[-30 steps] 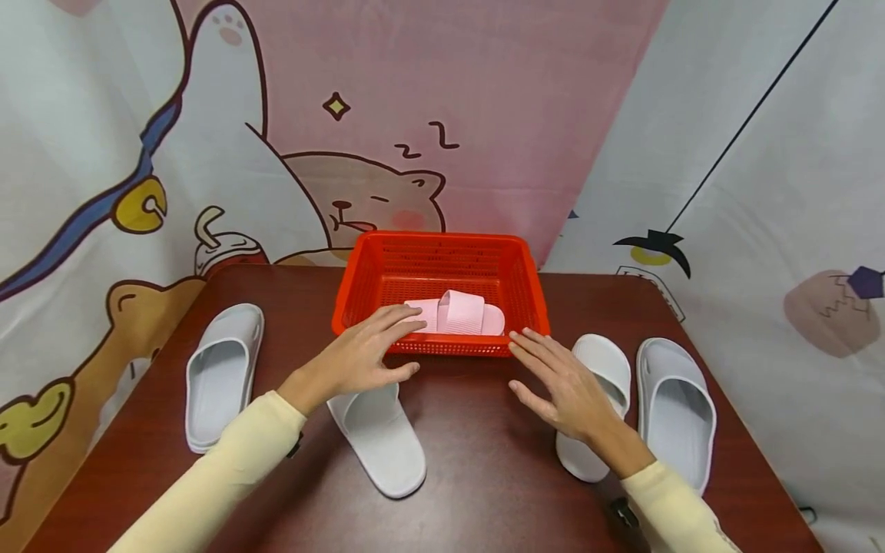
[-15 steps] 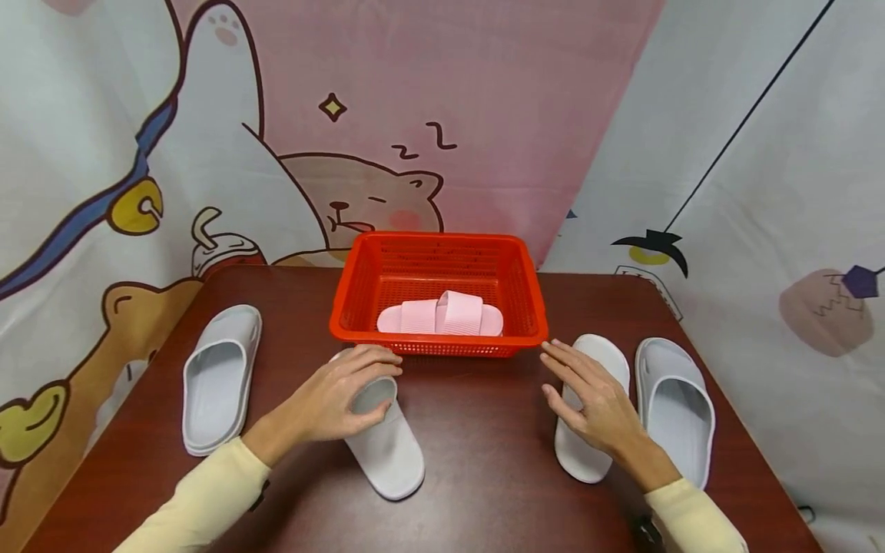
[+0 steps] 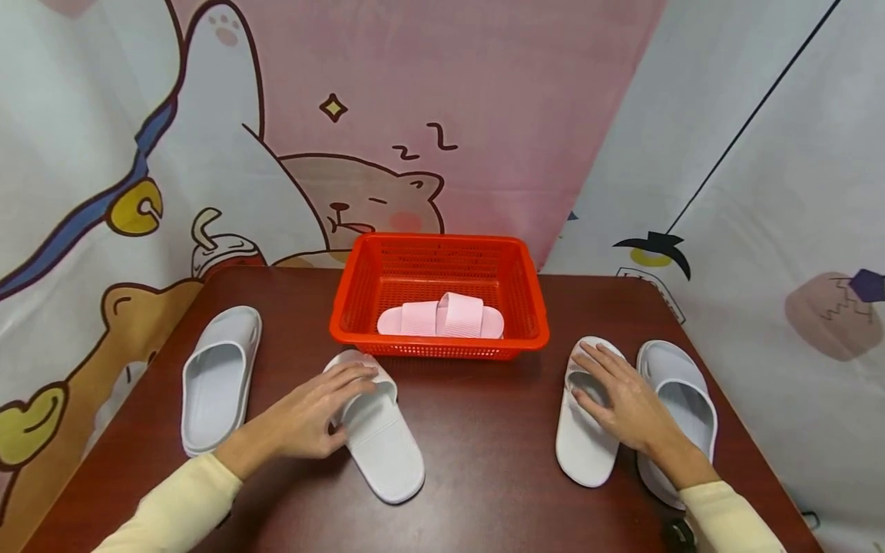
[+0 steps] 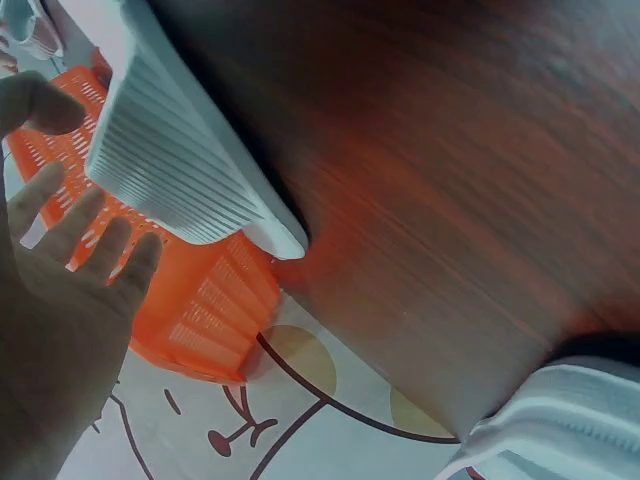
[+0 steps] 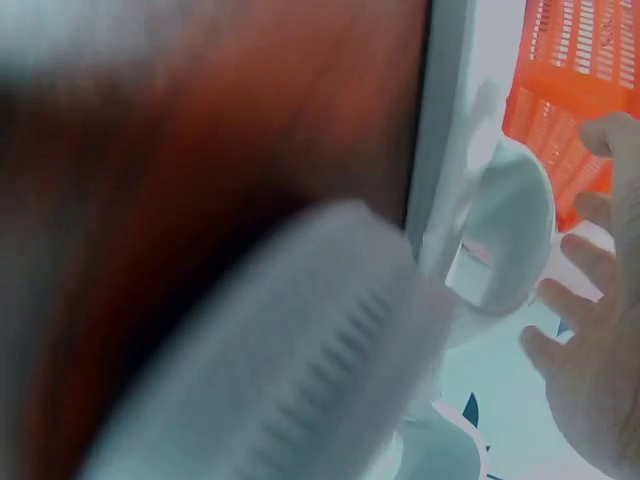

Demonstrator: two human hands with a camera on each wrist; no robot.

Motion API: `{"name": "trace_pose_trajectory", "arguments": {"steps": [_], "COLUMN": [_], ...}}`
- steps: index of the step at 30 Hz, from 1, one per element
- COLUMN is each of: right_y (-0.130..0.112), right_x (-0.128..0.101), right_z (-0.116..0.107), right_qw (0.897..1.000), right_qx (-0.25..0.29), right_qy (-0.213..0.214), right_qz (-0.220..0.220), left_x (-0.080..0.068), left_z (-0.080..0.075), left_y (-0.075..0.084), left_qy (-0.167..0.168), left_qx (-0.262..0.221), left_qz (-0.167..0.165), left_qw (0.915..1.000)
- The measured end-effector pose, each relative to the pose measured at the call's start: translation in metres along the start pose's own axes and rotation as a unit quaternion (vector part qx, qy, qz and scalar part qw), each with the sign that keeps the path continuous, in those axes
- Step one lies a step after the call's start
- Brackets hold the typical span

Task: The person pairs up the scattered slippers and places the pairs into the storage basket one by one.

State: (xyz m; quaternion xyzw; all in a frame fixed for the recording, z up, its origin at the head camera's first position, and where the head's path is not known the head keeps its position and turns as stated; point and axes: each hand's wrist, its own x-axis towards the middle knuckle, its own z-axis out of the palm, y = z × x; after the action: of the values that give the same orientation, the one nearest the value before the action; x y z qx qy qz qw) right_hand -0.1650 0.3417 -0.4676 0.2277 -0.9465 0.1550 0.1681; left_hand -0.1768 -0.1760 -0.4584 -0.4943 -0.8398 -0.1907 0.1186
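Four pale grey foam slide slippers (image 3: 216, 380) lie on one dark brown wooden table (image 3: 484, 461) — two per side. One red perforated plastic basket (image 3: 356, 307) holds one pink ribbed slide slipper (image 3: 442, 316).

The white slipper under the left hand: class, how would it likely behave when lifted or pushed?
The white slipper looks like thick moulded foam, so probably light and fairly stiff. Lying flat on its sole, it would likely slide, not roll. The left hand rests on its strap, likely an easy hold.
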Motion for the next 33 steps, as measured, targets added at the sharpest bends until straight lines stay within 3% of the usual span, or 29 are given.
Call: {"name": "trace_pose_trajectory", "arguments": {"steps": [7,12,16,20,24,29,33], "right_y": [0.012,0.016,0.014,0.011,0.013,0.019,0.02], "right_x": [0.003,0.006,0.01,0.011,0.016,0.027,0.029], "right_z": [-0.004,-0.002,-0.003,-0.006,-0.025,-0.062,-0.067], "right_qw": [0.992,0.989,0.988,0.987,0.984,0.978,0.968], "right_qx": [-0.001,0.011,0.01,-0.004,-0.007,-0.006,-0.041], "right_qy": [-0.095,-0.107,-0.108,-0.118,-0.15,-0.201,-0.246], "right_qz": [0.081,0.098,0.108,0.106,0.093,0.049,0.01], "left_x": [0.004,0.006,0.007,0.009,0.011,0.011,0.012], "left_z": [0.0,-0.002,-0.001,0.002,0.003,0.001,0.001], "left_y": [-0.008,-0.01,-0.011,-0.013,-0.014,-0.014,-0.014], "left_qy": [-0.068,-0.118,-0.127,-0.122,-0.118,-0.122,-0.131], "left_qx": [0.007,0.011,0.013,0.011,0.015,0.027,0.041], "left_qz": [-0.016,-0.032,-0.029,-0.024,-0.017,-0.017,-0.011], "left_qw": [0.9976,0.9924,0.9914,0.9922,0.9928,0.992,0.9905]}}
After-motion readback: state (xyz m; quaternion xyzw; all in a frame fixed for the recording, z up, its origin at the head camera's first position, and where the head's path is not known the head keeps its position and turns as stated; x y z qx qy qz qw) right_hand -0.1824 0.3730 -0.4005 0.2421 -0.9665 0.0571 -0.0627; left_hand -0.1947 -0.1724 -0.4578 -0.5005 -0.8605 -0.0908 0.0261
